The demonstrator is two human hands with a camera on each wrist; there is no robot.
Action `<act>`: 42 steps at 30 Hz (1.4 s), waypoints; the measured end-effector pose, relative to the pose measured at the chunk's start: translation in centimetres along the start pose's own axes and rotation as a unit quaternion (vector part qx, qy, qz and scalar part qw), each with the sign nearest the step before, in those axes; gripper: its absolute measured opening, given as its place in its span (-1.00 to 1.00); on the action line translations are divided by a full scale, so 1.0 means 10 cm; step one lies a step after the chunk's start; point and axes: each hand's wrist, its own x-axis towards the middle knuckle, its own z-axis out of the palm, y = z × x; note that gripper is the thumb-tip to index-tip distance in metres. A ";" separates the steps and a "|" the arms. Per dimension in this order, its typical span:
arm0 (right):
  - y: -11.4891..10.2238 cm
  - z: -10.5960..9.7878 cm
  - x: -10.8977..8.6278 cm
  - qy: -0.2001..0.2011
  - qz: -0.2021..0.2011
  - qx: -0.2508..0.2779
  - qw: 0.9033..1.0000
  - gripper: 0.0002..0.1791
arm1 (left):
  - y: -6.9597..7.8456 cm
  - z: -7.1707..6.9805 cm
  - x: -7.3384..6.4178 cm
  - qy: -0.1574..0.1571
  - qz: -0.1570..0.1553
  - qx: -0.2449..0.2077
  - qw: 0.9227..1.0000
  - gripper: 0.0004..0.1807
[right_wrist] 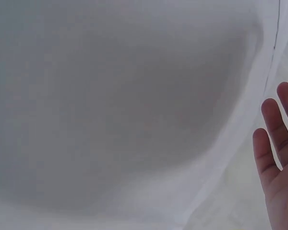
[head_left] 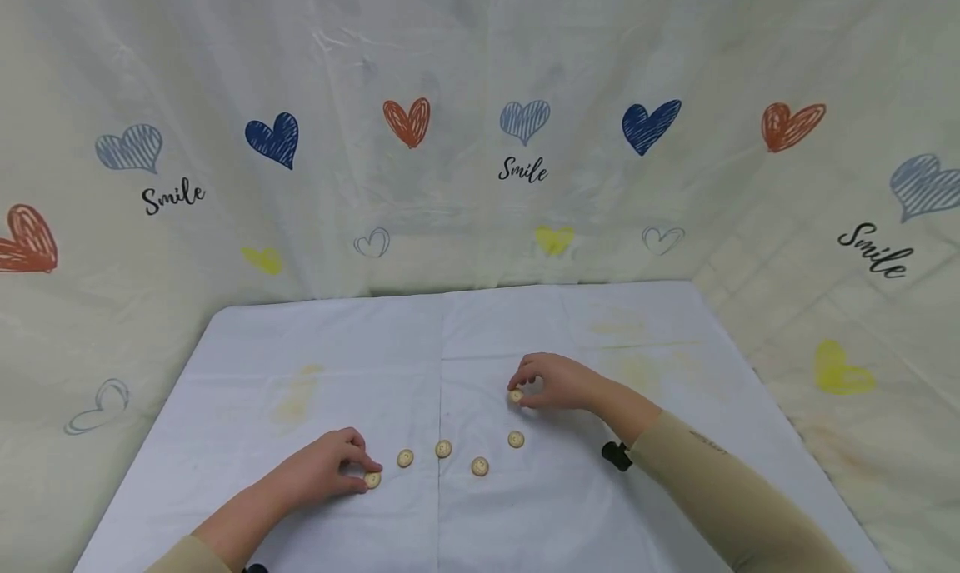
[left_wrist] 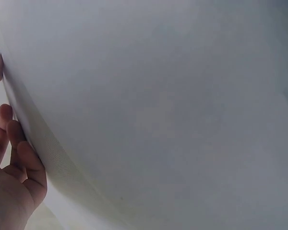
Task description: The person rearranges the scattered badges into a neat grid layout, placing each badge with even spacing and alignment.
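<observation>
My left hand (head_left: 327, 466) is low on the table, left of the middle, and pinches a small round tan disc (head_left: 372, 480) between thumb and fingers. Farther back and to the right, my right hand (head_left: 558, 381) pinches another such disc (head_left: 516, 396). The discs have darker marks on top, somewhat like wooden buttons. Between the hands lie more: one disc (head_left: 405, 458) beside my left fingertips, then a second disc (head_left: 443, 449), a third disc (head_left: 480, 466) and, below my right hand, one disc (head_left: 516, 440). The left wrist view shows fingers (left_wrist: 31, 167) at its left edge; the right wrist view shows spread fingers (right_wrist: 273, 120).
A white cloth (head_left: 390, 348) with creases and faint yellow stains covers the table. Behind and beside it hang pale sheets (head_left: 465, 23) printed with hearts and the word Smile. A small black object (head_left: 617, 455) shows by the right wrist.
</observation>
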 end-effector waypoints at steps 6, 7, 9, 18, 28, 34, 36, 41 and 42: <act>-0.11 0.01 0.40 -0.012 0.014 0.012 1.000 -0.79 | -0.03 0.00 0.00 0.000 0.009 0.000 1.000 -0.74; -0.13 0.02 0.46 -0.013 0.018 0.012 1.000 -0.79 | -0.03 0.00 0.00 -0.001 0.010 -0.001 1.000 -0.73; -0.16 0.03 0.57 -0.015 0.023 0.015 1.000 -0.80 | -0.04 0.01 0.01 -0.002 0.013 -0.002 1.000 -0.73; -0.22 0.06 0.94 -0.017 0.041 -0.007 0.999 -0.81 | -0.02 -0.01 0.01 0.000 0.010 0.001 1.000 -0.73; -0.19 0.13 1.13 -0.037 0.059 -0.004 0.998 -0.76 | 0.01 -0.04 0.00 -0.001 0.018 -0.006 1.000 -0.75; -0.17 0.17 1.19 -0.039 0.061 -0.012 0.997 -0.71 | -0.03 -0.02 0.02 -0.005 0.017 -0.006 1.000 -0.75; -0.17 0.18 1.22 -0.037 0.056 -0.011 0.998 -0.70 | -0.03 -0.02 0.02 -0.005 0.016 -0.008 1.000 -0.75; -0.19 0.18 1.23 -0.032 0.053 -0.006 0.998 -0.67 | -0.04 -0.02 0.02 -0.004 0.013 -0.013 1.000 -0.75; -0.20 0.18 1.23 -0.030 0.055 -0.002 0.998 -0.67 | -0.04 -0.03 0.02 -0.004 0.013 -0.014 1.000 -0.75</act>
